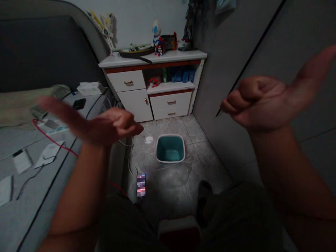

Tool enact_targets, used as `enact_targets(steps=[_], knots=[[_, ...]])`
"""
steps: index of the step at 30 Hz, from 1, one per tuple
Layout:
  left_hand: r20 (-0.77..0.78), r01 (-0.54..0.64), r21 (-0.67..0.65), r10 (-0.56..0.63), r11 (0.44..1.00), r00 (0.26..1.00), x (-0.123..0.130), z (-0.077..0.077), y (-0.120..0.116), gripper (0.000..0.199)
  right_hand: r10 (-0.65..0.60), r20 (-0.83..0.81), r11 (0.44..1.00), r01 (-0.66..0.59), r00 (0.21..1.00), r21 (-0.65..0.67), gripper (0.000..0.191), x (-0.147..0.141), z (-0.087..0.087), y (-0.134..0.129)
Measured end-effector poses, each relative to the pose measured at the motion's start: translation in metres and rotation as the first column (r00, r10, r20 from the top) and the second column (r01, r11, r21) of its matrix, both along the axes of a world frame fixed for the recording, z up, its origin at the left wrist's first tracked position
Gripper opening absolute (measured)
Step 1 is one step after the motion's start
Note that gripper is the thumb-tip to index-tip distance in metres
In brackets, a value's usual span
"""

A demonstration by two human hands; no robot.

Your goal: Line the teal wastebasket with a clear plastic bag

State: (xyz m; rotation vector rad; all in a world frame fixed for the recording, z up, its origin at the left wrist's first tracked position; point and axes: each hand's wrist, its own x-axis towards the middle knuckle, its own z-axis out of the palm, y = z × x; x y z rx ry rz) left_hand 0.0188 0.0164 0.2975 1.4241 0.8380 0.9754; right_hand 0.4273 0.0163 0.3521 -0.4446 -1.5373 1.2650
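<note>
My left hand (105, 126) is raised over the edge of the bed, thumb stretched out to the left and the other fingers curled in. Nothing shows in it. On the right, my right hand (267, 101) is held up before the grey panels, its fingers folded into a fist and its thumb pointing up and outward. It too appears to hold nothing. Between the hands, lower down on the tiled floor, stands a teal bin (170, 154) with a pale rim. Neither hand touches it, and no contents are visible inside.
A bed (65, 168) with a white power bank (22, 161) and cables lies left. A lit, pixelated screen (141, 184) is on the floor. Behind stands a white cabinet (131, 101) with toy figures (157, 40). A stool (180, 224) sits between my legs.
</note>
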Motion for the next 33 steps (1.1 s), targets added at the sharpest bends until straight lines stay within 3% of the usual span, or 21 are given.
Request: enact_targets(steps=[1,2,4,6,9,12,16,18,20,23,25,27,29,31,33], knots=[[0.072,0.084,-0.046,-0.081,0.995,0.994,0.016,-0.003,0.019,0.107,-0.028,0.003,0.998,0.028,1.000,-0.050,0.079,-0.007,-0.013,0.015],[0.133,0.120,-0.103,-0.106,0.987,0.985,0.032,-0.011,0.040,0.100,-0.020,0.093,0.982,0.036,0.995,-0.183,0.082,-0.015,-0.032,0.033],[0.220,0.126,-0.242,-0.072,0.962,0.973,0.058,-0.039,0.081,0.090,-0.084,0.318,0.847,0.236,0.944,-0.476,0.080,-0.031,-0.085,0.072],[0.299,0.123,-0.299,-0.029,0.946,0.954,0.071,-0.072,0.111,0.086,-0.120,0.340,0.783,0.299,0.933,-0.546,0.079,-0.040,-0.138,0.104],[0.333,0.145,-0.343,-0.024,0.928,0.943,0.066,-0.107,0.129,0.086,-0.105,0.280,0.794,0.250,0.954,-0.555,0.081,-0.038,-0.188,0.128],[0.302,0.132,-0.357,-0.020,0.925,0.953,0.057,-0.111,0.129,0.084,-0.104,0.269,0.810,0.239,0.957,-0.536,0.080,-0.028,-0.198,0.134],[0.198,0.025,-0.288,0.034,0.957,0.980,0.057,-0.082,0.121,0.074,-0.180,0.354,0.843,0.330,0.918,-0.426,0.074,-0.023,-0.177,0.138],[0.133,-0.081,-0.181,0.106,0.980,0.985,0.058,-0.065,0.109,0.066,-0.295,0.423,0.870,0.424,0.856,-0.251,0.068,-0.023,-0.165,0.133],[0.094,-0.179,-0.042,0.183,0.983,0.979,0.057,-0.054,0.088,0.056,-0.447,0.496,0.858,0.514,0.745,0.001,0.060,-0.025,-0.159,0.119],[0.100,-0.248,0.090,0.239,0.965,0.966,0.048,-0.061,0.042,0.034,-0.535,0.597,0.836,0.480,0.598,0.268,0.043,-0.029,-0.171,0.082],[0.101,-0.283,0.104,0.273,0.953,0.957,0.038,-0.089,0.011,0.023,-0.471,0.676,0.877,0.385,0.568,0.287,0.036,-0.034,-0.195,0.054],[0.011,-0.331,0.086,0.332,0.940,0.943,0.026,-0.132,-0.014,0.018,-0.349,0.770,0.932,0.281,0.534,0.228,0.033,-0.040,-0.232,0.029],[-0.201,-0.363,0.071,0.369,0.929,0.907,0.013,-0.182,-0.029,0.017,-0.211,0.866,0.974,0.173,0.452,0.147,0.029,-0.044,-0.274,0.011],[-0.479,-0.323,0.144,0.352,0.935,0.804,0.000,-0.227,-0.032,0.018,-0.170,0.925,0.985,0.085,0.340,0.150,0.020,-0.047,-0.314,0.000],[-0.685,-0.222,0.230,0.319,0.948,0.655,-0.012,-0.260,-0.027,0.024,-0.141,0.947,0.988,-0.017,0.288,0.153,0.017,-0.051,-0.348,-0.005]])
